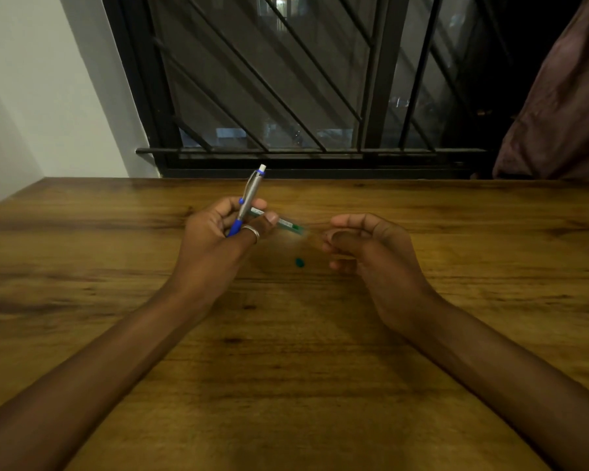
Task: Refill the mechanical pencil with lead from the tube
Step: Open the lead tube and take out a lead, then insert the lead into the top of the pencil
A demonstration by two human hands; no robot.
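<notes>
Head view: a wooden table (286, 368) stands against a dark barred window (286, 79), with a white wall (48, 96) on the left and a curtain (558, 113) on the right. A small green cap (299, 262) lies on the table between the hands. The left hand (215, 232) grips the mechanical pencil (250, 195), tilted with its tip down, and also the lead tube (286, 223), which juts rightward. The right hand (371, 249) is curled; whether it pinches anything cannot be told.

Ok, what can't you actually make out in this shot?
All head view:
lead tube: motion-blurred, label and open end unreadable.
right hand: curled fingers hide whether it pinches a lead.
mechanical pencil: tip hidden inside left hand.
small green piece on table: too small to identify.
</notes>
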